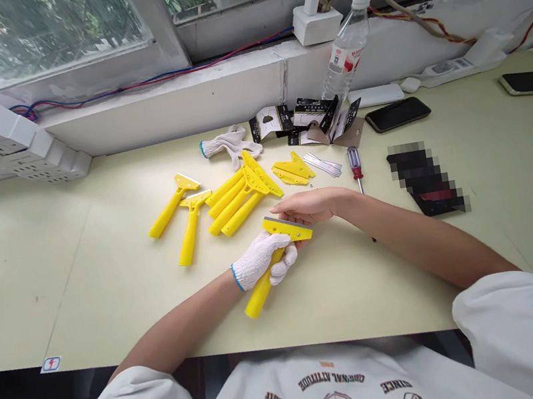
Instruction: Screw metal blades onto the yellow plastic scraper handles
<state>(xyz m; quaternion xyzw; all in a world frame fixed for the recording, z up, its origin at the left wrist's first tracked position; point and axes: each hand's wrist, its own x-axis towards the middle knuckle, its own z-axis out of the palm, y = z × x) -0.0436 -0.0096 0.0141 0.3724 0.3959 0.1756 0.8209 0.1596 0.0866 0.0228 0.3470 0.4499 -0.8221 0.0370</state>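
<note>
My left hand (268,256), in a white knit glove with a blue cuff, is wrapped round the handle of a yellow scraper (263,294). The scraper is tilted, its head up and to the right, with a metal blade along the top edge and a screw in its face. Bare, my right hand (311,207) curls round the far side of that head; one finger reaches along the blade edge, and the other fingers are partly hidden behind the head. Beyond my hands lie loose yellow head plates (293,169), thin metal blades (323,165) and a screwdriver (354,162).
Two scrapers with blades (189,228) lie left of several yellow handles (235,208). Behind them are another glove (232,145), black-and-white packaging cards (312,118) and a water bottle (344,52). Phones (399,114) rest at the right; white boxes (9,142) are stacked at the left.
</note>
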